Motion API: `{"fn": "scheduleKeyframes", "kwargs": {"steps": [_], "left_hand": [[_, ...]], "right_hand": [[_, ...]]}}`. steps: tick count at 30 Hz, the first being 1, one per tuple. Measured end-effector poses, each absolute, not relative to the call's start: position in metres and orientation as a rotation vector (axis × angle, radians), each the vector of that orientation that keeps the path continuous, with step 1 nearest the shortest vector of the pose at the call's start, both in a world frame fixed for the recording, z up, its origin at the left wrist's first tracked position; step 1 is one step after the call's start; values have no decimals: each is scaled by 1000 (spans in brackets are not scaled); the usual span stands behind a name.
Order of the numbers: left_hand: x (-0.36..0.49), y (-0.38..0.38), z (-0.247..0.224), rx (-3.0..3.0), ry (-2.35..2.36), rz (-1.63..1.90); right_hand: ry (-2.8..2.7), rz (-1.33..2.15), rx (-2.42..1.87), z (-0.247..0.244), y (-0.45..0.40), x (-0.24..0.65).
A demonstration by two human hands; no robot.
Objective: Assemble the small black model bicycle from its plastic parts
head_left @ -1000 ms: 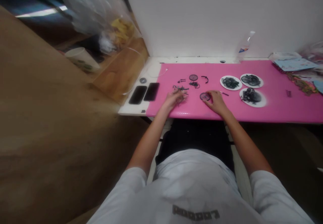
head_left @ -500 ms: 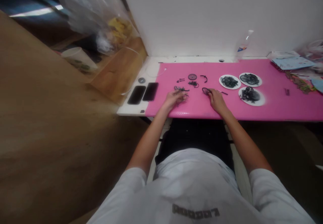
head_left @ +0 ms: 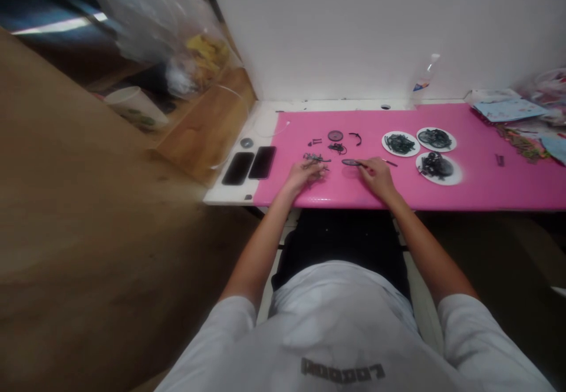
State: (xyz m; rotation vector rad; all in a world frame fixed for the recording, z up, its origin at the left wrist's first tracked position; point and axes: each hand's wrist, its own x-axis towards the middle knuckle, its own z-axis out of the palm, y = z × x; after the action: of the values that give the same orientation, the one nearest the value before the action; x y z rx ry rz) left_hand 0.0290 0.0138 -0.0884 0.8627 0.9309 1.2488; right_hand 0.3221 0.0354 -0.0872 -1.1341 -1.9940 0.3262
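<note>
My right hand (head_left: pixel 375 175) pinches a dark round disc (head_left: pixel 351 162) by its right edge, just above the pink mat (head_left: pixel 477 191). My left hand (head_left: pixel 305 174) is closed, with its fingers at a cluster of small dark parts (head_left: pixel 315 157); what it grips is too small to name. Beyond the hands lie a dark wheel (head_left: pixel 335 135), a tangle of dark pieces (head_left: pixel 337 148), a curved black piece (head_left: pixel 356 139) and small pins (head_left: pixel 315 142). A thin dark tool (head_left: pixel 390 162) lies beside my right hand.
Three white plates of dark parts, one a front plate (head_left: pixel 456 175), stand to the right. Two phones (head_left: pixel 262 162) and a grey ring (head_left: pixel 246 142) lie at the left. A clear bottle (head_left: pixel 427 73) stands by the wall, and papers (head_left: pixel 508 110) lie at the far right.
The disc in my right hand has moved slightly left and turned flatter, so it shows a thinner outline. My left hand stays at the small parts. The whole view has shifted a little.
</note>
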Motion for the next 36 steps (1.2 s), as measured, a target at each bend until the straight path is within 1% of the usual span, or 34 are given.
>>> {"fn": "scheduleKeyframes", "kwargs": {"steps": [2,4,7,9,12,17,24,29,36], "left_hand": [[29,13,-87,862,939,1245],[29,12,-87,876,944,1227],[28,13,-90,916,945,1203],[27,14,-92,946,948,1194],[26,14,-94,977,950,1182],[27,12,-92,968,943,1192],[23,8,-87,1066,921,1073],[25,7,-86,1133,955,1057],[21,9,-91,1224,994,989]], "right_hand": [[-1942,446,-1109,-84,31,316],[-1864,653,-1044,-82,27,311],[-1642,1006,-948,-86,25,303],[-1471,1120,-945,-92,27,299],[-1353,1174,-959,-101,31,296],[-1316,1208,-963,-106,34,295],[-1372,1161,-968,-105,31,292],[-1409,1166,-958,-103,28,291],[-1460,1250,-932,-95,21,292]]}}
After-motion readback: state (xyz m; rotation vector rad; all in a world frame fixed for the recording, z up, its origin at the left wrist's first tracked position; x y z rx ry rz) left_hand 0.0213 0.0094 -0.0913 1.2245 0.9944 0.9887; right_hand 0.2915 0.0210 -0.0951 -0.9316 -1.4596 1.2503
